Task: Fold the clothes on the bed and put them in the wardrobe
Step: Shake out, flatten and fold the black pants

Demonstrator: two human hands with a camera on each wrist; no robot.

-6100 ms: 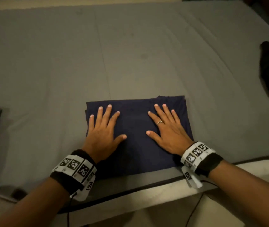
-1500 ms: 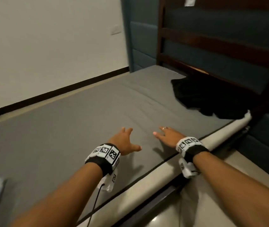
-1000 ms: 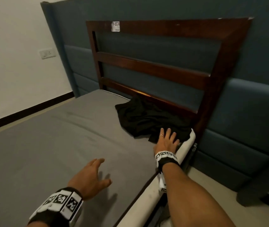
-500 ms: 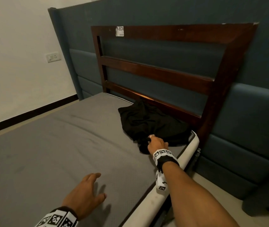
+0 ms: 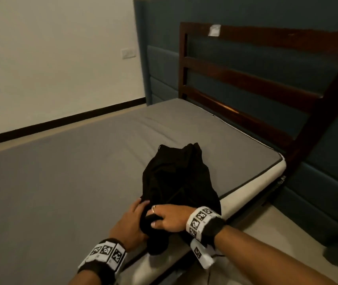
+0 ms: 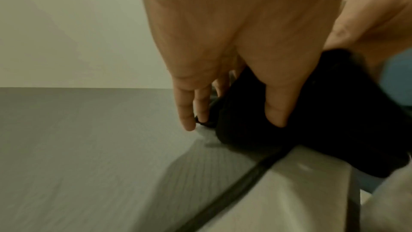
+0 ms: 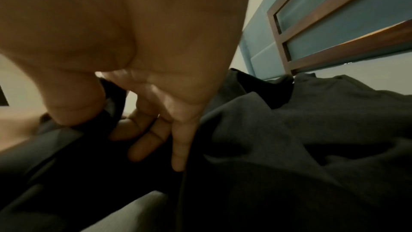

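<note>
A pale wall (image 5: 51, 58) fills the upper left of the head view, a dark wooden headboard (image 5: 266, 79) against blue padded panels takes the upper right, and a bed (image 5: 61, 182) with a grey sheet runs across the middle of the frame. The one piece of clothing in view is a black garment (image 5: 176, 177), bunched and unfolded, lying in the lower centre of the frame at the near edge of the bed, with its near end hanging a little over the pale side of the mattress. Both hands are on that near end. The right hand (image 5: 169, 218), low and right of centre, has its thumb and curled fingers closed round a wad of the cloth; the right wrist view shows the thumb pressing a fold while the other fingers bend loosely into the fabric. The left hand (image 5: 132, 223), just left of it, lies against the cloth; the left wrist view shows its thumb dug into the black fabric and its fingers (image 6: 189, 108) fairly straight, tips at the sheet beside the garment, so it looks like a light pinch rather than a full grip. As for progress, this garment has plainly not been folded: it is crumpled, with no flat edges, and it would first have to be spread out on the sheet. No wardrobe shows in any view, and no folded clothes are visible, so how much of the whole job is done cannot be told here; for this item, folding and putting away are both left.
</note>
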